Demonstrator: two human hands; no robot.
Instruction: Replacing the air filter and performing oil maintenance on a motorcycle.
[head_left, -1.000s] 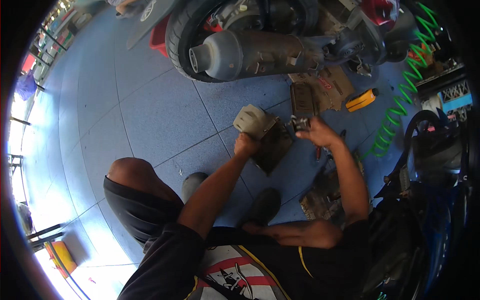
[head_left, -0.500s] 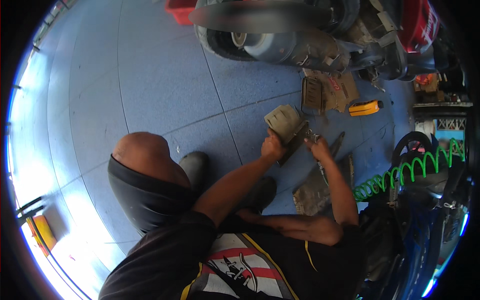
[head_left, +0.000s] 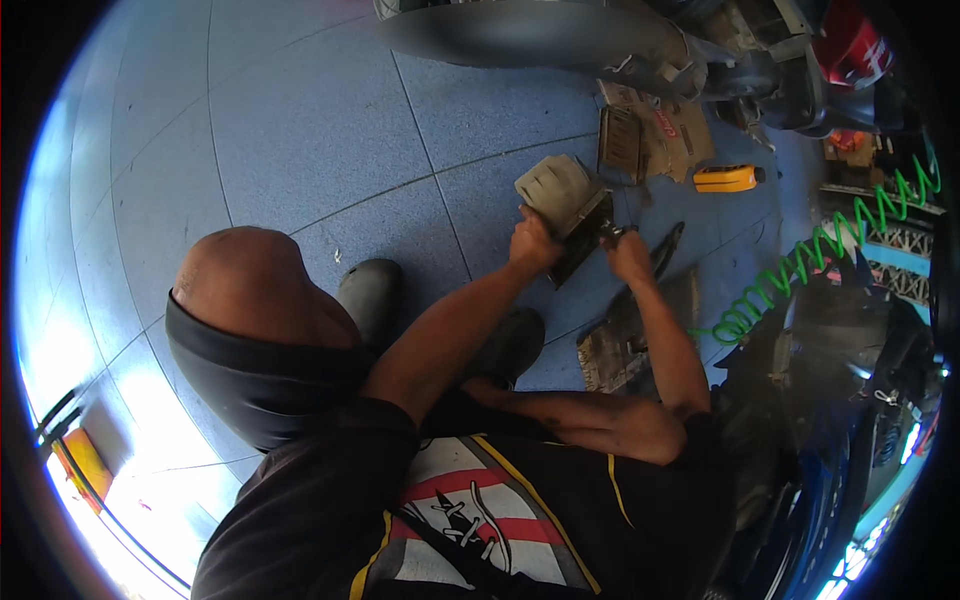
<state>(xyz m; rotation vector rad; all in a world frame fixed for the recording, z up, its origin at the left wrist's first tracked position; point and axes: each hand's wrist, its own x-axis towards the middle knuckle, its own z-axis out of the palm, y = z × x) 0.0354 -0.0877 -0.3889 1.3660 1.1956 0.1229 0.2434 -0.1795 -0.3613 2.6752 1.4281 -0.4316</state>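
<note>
My left hand point(head_left: 535, 242) is closed on the near edge of an air filter point(head_left: 562, 192), a dusty beige moulded part with a darker rectangular frame. It is held tilted above the floor. My right hand point(head_left: 628, 255) is wrapped round a small metal air blow gun point(head_left: 610, 233), its front end close against the filter's dark frame. Fingers and filter partly hide the tool. A green coiled hose point(head_left: 775, 290) stretches from beside my right forearm up toward the right rim.
Beyond the filter, a dark rectangular cover point(head_left: 620, 145) lies on flattened cardboard point(head_left: 672, 140). Right of it is a yellow bottle point(head_left: 728, 179). A dirty flat panel point(head_left: 610, 350) lies under my right forearm. A motorcycle point(head_left: 530, 38) spans the far side; another dark vehicle point(head_left: 830, 400) stands at right.
The view has shifted, so the floor things sit higher. The green hose has swung up and stretched. My right hand with the blow gun has come nearer the filter, which my left hand still holds.
</note>
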